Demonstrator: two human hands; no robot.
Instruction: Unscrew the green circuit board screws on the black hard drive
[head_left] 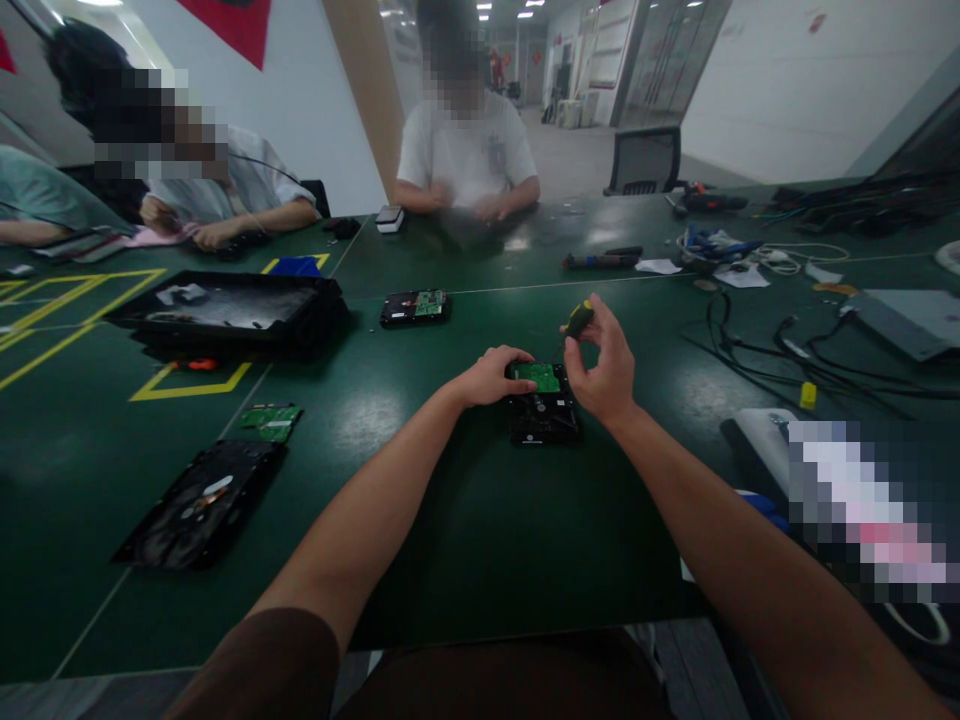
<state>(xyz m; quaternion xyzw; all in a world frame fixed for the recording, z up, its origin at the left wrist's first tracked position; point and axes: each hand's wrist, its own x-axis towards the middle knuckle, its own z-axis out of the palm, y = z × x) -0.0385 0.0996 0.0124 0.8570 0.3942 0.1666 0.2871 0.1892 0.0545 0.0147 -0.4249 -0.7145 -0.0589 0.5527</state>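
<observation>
A black hard drive (544, 418) with a green circuit board (538, 377) at its far end lies flat on the table in front of me. My left hand (491, 378) grips the drive's far left side, with thumb and fingers around the board's edge. In my right hand (606, 365) is a yellow-and-black screwdriver (579, 318), tilted, its handle pinched between thumb and fingers. The shaft points down at the board's far right corner; whether its tip touches a screw I cannot tell. Another hard drive (415, 307) rests farther back, left of my hands.
At left lie an opened drive casing (199, 505) and a loose circuit board (271, 422). Black trays (232, 315) are stacked behind them. Black cables (780, 350) and a grey metal box (911, 322) occupy the right. Several people sit across the green table (420, 560).
</observation>
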